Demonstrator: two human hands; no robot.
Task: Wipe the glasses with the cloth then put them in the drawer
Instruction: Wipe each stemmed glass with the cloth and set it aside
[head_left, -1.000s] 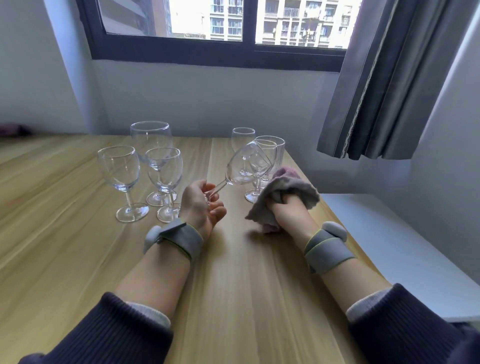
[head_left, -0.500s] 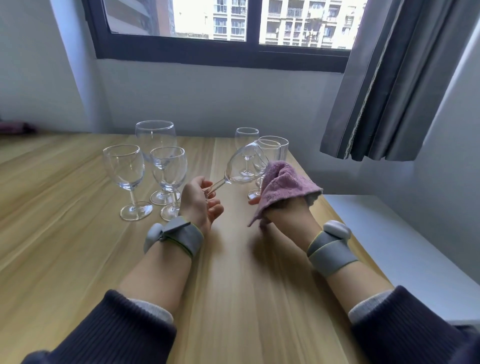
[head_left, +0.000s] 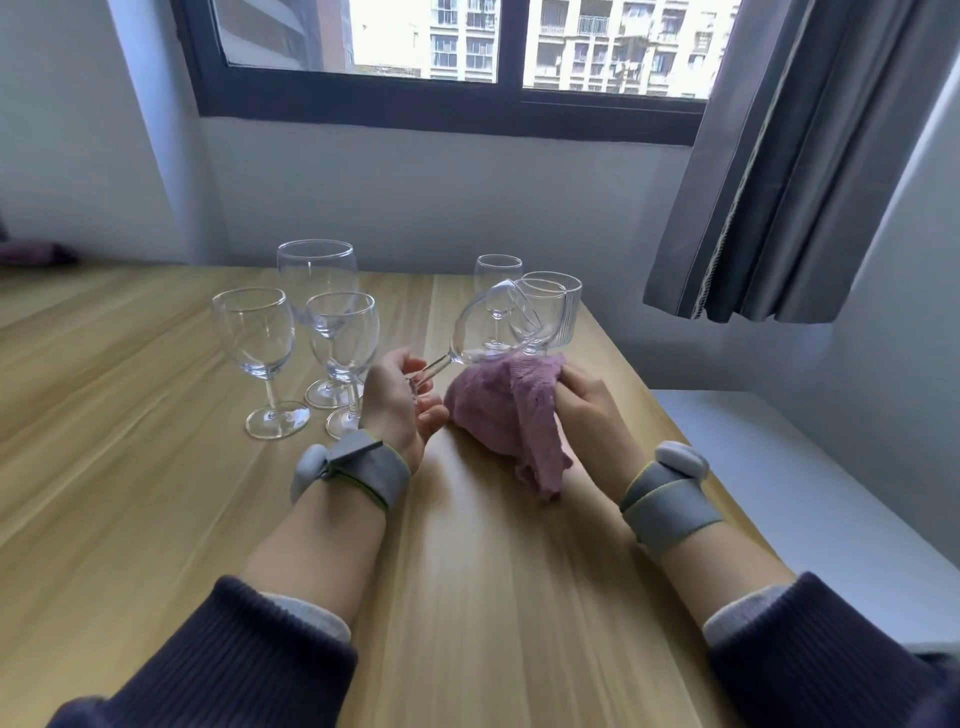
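Note:
My left hand (head_left: 397, 408) grips the stem of a clear wine glass (head_left: 485, 330), which tilts with its bowl up and to the right over the wooden table (head_left: 156, 467). My right hand (head_left: 592, 410) holds a pink cloth (head_left: 504, 410) just under and beside the bowl, touching its lower side. The cloth drapes down toward my right wrist. Three upright wine glasses stand to the left: a large one (head_left: 317, 280) at the back, one (head_left: 257, 353) at front left, one (head_left: 343, 348) beside my left hand.
Behind the tilted glass stand a small stemmed glass (head_left: 497, 291), another stemmed glass (head_left: 537, 317) and a ribbed tumbler (head_left: 563, 312), near the table's right edge. A white surface (head_left: 810, 499) lies lower on the right. A grey curtain (head_left: 789, 156) hangs above it.
My right hand has brought the cloth left and down, from near the bowl's rim to under the bowl. The cloth has unfolded and hangs lower. My left hand kept the glass tilted.

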